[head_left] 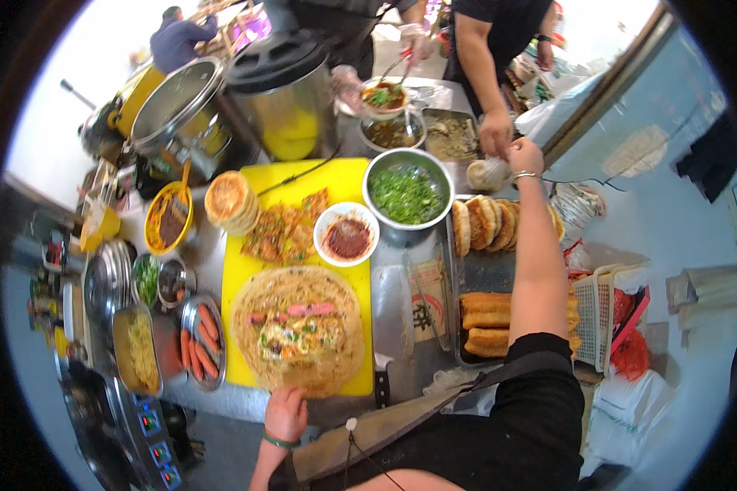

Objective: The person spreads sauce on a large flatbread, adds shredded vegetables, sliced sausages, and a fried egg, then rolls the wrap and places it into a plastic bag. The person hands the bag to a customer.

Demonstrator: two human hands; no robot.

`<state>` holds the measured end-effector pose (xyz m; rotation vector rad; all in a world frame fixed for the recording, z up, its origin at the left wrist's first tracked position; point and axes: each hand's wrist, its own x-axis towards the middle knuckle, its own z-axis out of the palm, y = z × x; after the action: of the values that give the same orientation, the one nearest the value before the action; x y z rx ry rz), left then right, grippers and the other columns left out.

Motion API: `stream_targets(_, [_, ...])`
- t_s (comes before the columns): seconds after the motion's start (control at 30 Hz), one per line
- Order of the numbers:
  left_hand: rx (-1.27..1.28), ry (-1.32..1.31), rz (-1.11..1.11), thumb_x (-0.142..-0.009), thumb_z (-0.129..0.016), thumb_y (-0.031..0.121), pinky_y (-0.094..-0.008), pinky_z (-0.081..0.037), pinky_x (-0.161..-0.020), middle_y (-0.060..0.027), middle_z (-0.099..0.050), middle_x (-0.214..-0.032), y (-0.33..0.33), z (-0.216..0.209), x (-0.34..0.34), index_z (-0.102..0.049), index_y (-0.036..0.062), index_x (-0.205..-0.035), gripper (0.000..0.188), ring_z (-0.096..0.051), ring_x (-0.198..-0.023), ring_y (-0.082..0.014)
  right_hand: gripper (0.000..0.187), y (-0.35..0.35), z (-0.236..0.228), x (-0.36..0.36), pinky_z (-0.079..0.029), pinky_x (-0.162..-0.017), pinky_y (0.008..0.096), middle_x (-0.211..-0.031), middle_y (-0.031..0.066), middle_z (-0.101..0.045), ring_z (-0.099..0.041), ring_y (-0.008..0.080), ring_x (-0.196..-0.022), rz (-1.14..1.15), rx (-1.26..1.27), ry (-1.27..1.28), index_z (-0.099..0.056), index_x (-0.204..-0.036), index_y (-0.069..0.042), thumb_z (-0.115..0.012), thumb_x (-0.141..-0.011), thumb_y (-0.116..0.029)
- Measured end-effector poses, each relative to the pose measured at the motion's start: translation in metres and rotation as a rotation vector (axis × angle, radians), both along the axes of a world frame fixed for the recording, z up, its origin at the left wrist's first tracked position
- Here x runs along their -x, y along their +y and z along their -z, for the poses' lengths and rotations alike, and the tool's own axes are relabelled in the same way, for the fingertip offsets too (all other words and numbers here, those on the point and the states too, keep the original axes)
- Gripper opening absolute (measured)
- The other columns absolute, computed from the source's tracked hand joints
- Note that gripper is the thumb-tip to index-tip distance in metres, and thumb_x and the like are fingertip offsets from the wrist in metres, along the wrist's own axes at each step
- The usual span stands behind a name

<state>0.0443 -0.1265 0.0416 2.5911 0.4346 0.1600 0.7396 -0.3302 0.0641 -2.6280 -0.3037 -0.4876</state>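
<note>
We had the filled flatbread (297, 286) on the yellow board (350, 180), its near edge at the fingertips of our left hand (286, 416); whether they pinched it, we couldn't tell. Our right hand (526, 157) curled its fingers beside a co-worker's hand (495, 132), its grip unclear.

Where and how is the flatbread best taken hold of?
Probably by its bare near edge, from the person's side, thumb above and fingers beneath: the flatbread lies flat on the yellow board, and its filling sits in the middle, leaving the rim clear. The left hand is at that edge.
</note>
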Motion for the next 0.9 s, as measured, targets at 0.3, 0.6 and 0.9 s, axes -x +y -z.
stream_targets(0.3, [-0.010,-0.083,-0.008,-0.073,-0.068,0.001,-0.0431,-0.048,-0.082,-0.0160,-0.060,-0.099,0.034,0.003,0.025,-0.062,0.0016,-0.098,0.026,-0.057,-0.093,-0.0358,0.025,-0.023,-0.091,0.079,-0.052,-0.073,0.0321,-0.089,0.0112,-0.072,-0.069,0.0196,-0.081,-0.516,-0.048,0.076,-0.070,-0.103,-0.003,-0.067,-0.089,-0.023])
stream_targets(0.6, [-0.246,-0.148,0.297,-0.068,-0.071,0.012,-0.0397,-0.044,-0.080,-0.0096,-0.051,-0.091,0.062,0.046,0.028,-0.055,0.0075,-0.090,0.027,-0.053,-0.088,-0.0289,0.009,0.055,0.001,0.493,-0.049,-0.065,0.0391,-0.080,0.0099,-0.056,-0.059,0.0281,-0.076,-1.391,0.155,0.148,-0.055,-0.079,-0.008,-0.062,-0.072,-0.008])
stream_targets(0.9, [0.049,-0.306,0.313,-0.068,-0.067,0.002,-0.0401,-0.043,-0.069,-0.0109,-0.052,-0.082,0.096,0.034,0.006,-0.051,0.0058,-0.078,0.019,-0.052,-0.079,-0.0304,0.016,0.081,0.065,0.574,-0.043,-0.072,0.0392,-0.084,0.0083,-0.053,-0.053,0.0279,-0.082,-1.088,0.123,0.073,-0.056,-0.081,-0.009,-0.066,-0.068,-0.010])
